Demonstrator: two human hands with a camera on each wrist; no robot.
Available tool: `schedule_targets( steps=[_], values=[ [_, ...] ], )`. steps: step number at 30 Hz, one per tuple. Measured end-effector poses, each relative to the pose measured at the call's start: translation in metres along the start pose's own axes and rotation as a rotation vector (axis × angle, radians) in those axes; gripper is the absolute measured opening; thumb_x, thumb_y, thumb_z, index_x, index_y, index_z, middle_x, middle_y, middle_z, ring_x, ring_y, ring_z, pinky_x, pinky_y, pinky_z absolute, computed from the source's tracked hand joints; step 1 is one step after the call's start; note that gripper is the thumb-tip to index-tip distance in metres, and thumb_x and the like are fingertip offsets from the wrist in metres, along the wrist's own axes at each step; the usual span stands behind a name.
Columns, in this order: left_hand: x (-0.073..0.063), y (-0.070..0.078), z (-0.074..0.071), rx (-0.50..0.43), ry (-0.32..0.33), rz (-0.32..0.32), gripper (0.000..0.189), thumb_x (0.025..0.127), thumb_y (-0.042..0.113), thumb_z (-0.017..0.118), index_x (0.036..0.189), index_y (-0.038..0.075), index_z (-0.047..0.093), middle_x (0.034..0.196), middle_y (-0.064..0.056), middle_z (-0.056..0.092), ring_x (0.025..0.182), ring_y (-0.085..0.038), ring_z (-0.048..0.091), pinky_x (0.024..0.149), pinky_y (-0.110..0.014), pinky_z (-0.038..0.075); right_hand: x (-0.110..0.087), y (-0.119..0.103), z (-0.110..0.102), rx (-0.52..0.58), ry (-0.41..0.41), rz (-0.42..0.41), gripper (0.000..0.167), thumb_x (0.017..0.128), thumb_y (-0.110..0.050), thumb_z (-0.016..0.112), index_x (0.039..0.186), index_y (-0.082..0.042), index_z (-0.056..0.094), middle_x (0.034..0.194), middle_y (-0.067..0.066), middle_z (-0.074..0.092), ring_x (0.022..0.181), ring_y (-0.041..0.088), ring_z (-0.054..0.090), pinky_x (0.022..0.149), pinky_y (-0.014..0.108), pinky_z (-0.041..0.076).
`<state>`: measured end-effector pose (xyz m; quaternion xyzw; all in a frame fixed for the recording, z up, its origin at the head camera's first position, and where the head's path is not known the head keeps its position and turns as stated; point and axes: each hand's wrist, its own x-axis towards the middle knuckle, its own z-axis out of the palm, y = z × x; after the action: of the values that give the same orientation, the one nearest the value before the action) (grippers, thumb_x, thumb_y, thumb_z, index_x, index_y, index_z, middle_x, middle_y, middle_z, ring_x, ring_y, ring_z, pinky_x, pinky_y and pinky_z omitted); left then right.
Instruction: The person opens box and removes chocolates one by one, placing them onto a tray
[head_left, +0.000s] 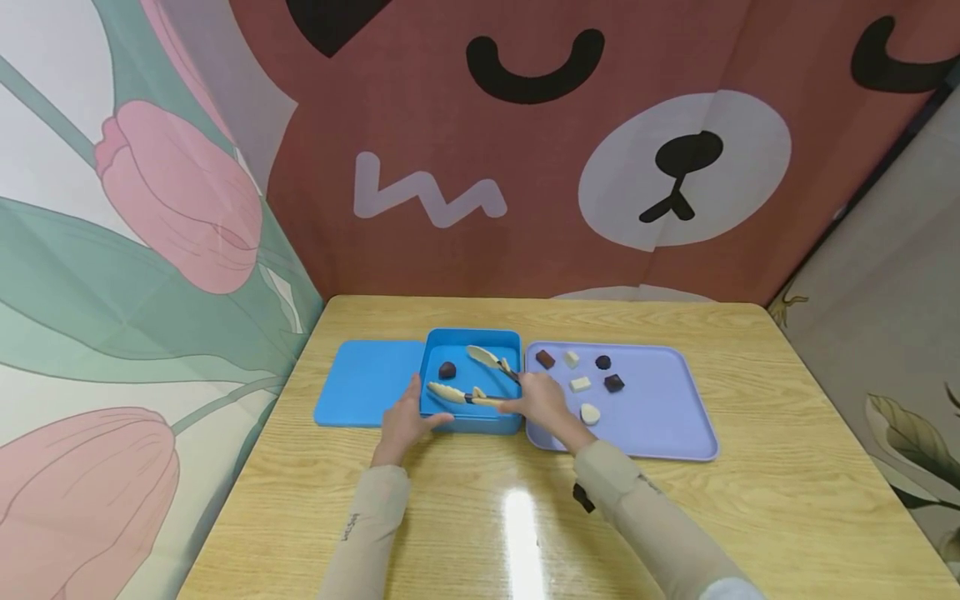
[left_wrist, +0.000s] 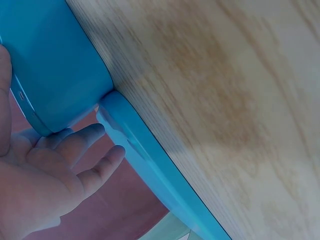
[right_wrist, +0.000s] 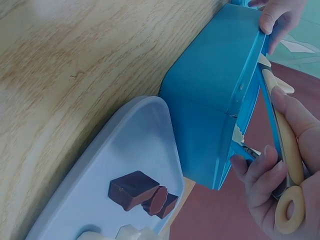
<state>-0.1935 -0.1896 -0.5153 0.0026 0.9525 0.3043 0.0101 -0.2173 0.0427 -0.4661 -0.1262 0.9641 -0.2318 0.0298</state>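
Note:
My right hand (head_left: pixel 546 402) holds a pair of tongs (right_wrist: pixel 287 145) with beige handles and a ring at the end. Their two arms are spread apart over the blue box (head_left: pixel 480 426). Inside the box lies a dark chocolate piece (head_left: pixel 447 370), apart from the tong tips. My left hand (head_left: pixel 405 423) holds the box at its front left corner, thumb at the front rim and fingers along the left side. In the left wrist view, the ring and little fingers (left_wrist: pixel 102 170) stand free of the box wall.
Right of the box, a lilac tray (head_left: pixel 660 433) bears several dark and white chocolate pieces (head_left: pixel 581 384). A flat blue lid (head_left: pixel 367 383) lies against the box's left side. A small dark object (head_left: pixel 582 497) shows beside my right sleeve. Printed cloth hangs behind the wooden table (head_left: pixel 465 533).

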Motion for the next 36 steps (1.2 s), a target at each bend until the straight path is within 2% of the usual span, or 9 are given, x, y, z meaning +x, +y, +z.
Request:
schedule_targets(
  steps=[10,15,19,26,32,36],
  values=[
    [0.001,0.0,0.001,0.006,0.006,0.002,0.104,0.07,0.048,0.07,0.142,-0.001,0.014,0.143,-0.018,0.023,0.125,-0.035,0.03,0.096,-0.051,0.03,0.005,-0.006,0.001,-0.067,-0.031,0.041,0.043,0.065,-0.04,0.078,0.059,-0.01,0.048,0.054,0.0,0.035,0.048,0.012,0.032,0.039,0.024,0.026],
    [0.001,0.0,0.002,0.012,0.009,0.003,0.104,0.069,0.048,0.07,0.142,-0.001,0.014,0.142,-0.018,0.024,0.124,-0.035,0.032,0.095,-0.051,0.032,0.005,-0.007,0.002,-0.087,-0.031,0.032,0.044,0.066,-0.04,0.077,0.058,-0.011,0.046,0.052,-0.001,0.031,0.046,0.011,0.029,0.038,0.024,0.024],
    [0.001,-0.001,0.002,0.012,0.014,0.002,0.105,0.069,0.048,0.071,0.142,-0.001,0.014,0.142,-0.019,0.024,0.124,-0.036,0.032,0.095,-0.052,0.032,0.007,-0.008,0.003,-0.103,-0.03,0.023,0.042,0.066,-0.04,0.077,0.061,-0.01,0.049,0.054,0.0,0.036,0.047,0.012,0.031,0.039,0.024,0.027],
    [0.001,0.0,0.002,0.013,0.009,-0.002,0.105,0.069,0.049,0.07,0.142,-0.001,0.014,0.142,-0.019,0.024,0.124,-0.036,0.031,0.095,-0.051,0.031,0.007,-0.01,0.006,-0.118,-0.023,0.005,0.037,0.068,-0.039,0.076,0.063,-0.011,0.052,0.056,0.0,0.046,0.048,0.014,0.037,0.049,0.034,0.032],
    [0.001,0.0,0.001,0.012,-0.002,-0.006,0.106,0.069,0.049,0.07,0.142,0.0,0.013,0.142,-0.018,0.023,0.124,-0.036,0.031,0.095,-0.05,0.032,0.007,-0.008,0.011,-0.114,0.007,-0.025,0.037,0.07,-0.037,0.075,0.058,-0.011,0.051,0.052,-0.001,0.044,0.047,0.012,0.034,0.045,0.029,0.028],
    [0.0,0.001,0.0,0.02,-0.004,-0.007,0.106,0.068,0.05,0.069,0.142,-0.001,0.013,0.142,-0.018,0.023,0.124,-0.036,0.032,0.095,-0.05,0.032,0.007,-0.007,0.013,-0.103,0.016,-0.053,0.034,0.071,-0.036,0.074,0.06,-0.012,0.053,0.054,-0.001,0.046,0.048,0.012,0.034,0.042,0.026,0.026]
  ],
)
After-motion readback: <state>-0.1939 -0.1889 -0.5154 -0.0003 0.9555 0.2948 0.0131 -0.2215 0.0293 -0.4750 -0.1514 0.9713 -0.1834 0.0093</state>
